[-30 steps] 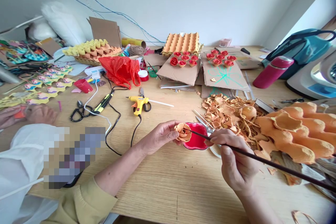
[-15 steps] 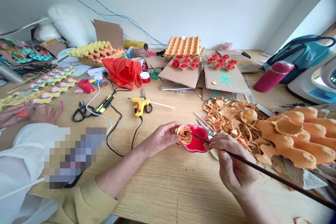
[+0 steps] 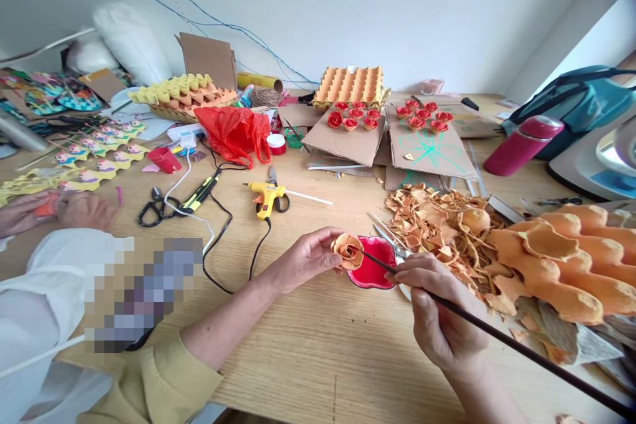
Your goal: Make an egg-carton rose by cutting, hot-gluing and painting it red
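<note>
My left hand (image 3: pixel 311 258) pinches an orange paper-pulp flower (image 3: pixel 346 252) by its side, petals facing up. In my right hand (image 3: pixel 442 311) is a long dark paintbrush (image 3: pixel 497 324), its tip touching the flower's centre, where a little red shows. Under and beside the flower stands a small scalloped dish (image 3: pixel 371 281) of red paint. Scissors (image 3: pixel 395 245) lie partly behind the dish. Right of it spreads a heap of torn orange egg-carton scraps (image 3: pixel 422 218), next to an orange egg tray (image 3: pixel 566 265).
Red-painted flowers (image 3: pixel 350 124) stand on cardboard sheets (image 3: pixel 432 152) at the back. A yellow glue gun (image 3: pixel 267 197), a yellow-black tool (image 3: pixel 199 195) and cables lie left of centre. A co-worker's hands (image 3: pixel 84 211) are at far left. A pink bottle (image 3: pixel 524 144) leans at right.
The view has shifted slightly. My left hand still holds the flower, and the brush tip stays at its centre with almost no visible movement.
</note>
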Motion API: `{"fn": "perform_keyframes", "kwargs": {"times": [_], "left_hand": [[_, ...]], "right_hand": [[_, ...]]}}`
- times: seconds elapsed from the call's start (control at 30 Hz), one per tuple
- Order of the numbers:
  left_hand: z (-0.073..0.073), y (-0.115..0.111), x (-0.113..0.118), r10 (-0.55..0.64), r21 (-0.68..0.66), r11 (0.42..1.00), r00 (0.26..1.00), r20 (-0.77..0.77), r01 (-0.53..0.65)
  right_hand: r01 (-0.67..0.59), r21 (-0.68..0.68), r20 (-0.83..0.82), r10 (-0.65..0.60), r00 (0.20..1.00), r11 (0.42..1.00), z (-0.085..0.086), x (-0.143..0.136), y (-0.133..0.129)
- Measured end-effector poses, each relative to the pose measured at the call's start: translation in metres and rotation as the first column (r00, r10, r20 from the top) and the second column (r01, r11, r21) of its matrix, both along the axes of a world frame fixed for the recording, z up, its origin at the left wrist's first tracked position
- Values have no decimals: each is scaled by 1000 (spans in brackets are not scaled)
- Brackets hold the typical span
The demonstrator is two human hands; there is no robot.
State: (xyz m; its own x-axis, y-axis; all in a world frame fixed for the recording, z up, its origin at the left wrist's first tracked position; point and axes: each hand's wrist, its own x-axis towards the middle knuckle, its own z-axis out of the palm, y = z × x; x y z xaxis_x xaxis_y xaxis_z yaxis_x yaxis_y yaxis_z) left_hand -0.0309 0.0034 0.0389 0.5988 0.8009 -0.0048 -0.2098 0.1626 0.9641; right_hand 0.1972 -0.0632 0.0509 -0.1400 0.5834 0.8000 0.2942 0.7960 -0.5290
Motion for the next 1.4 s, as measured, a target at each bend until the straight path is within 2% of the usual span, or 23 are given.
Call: {"fn": "perform_keyframes", "kwargs": {"times": [0.13,0.27,0.43,0.7,0.83,0.97,1.27,1.4], "left_hand": [[0,0,-1,-14,-29,999,1000,9,14],[-2,1,-2,35,-40,999,997,66,-33],[-4,2,-1,36,-51,998,999,30,-35],[-4,1,0,45,-44,998,996,82,-42],[-3,0,2,9,-29,1000,996,84,-6],[-3,0,3,-3,-26,1000,997,78,5],[-3,1,2,33,-30,999,994,101,-30],[-3,1,3,78,-46,996,994,75,-74]], "right_hand": [[0,5,-3,0,1000,1000,1,-1,0],[20,-5,47,-20,999,1000,2,0,-1],[-25,24,99,22,995,999,4,0,-2],[19,44,126,-24,992,999,7,-1,-1],[-19,33,104,16,994,999,8,-2,-1],[-4,14,75,3,997,1000,8,-2,-2],[23,31,87,-26,996,999,6,0,-1],[61,37,-2,-60,998,997,4,1,0]]}}
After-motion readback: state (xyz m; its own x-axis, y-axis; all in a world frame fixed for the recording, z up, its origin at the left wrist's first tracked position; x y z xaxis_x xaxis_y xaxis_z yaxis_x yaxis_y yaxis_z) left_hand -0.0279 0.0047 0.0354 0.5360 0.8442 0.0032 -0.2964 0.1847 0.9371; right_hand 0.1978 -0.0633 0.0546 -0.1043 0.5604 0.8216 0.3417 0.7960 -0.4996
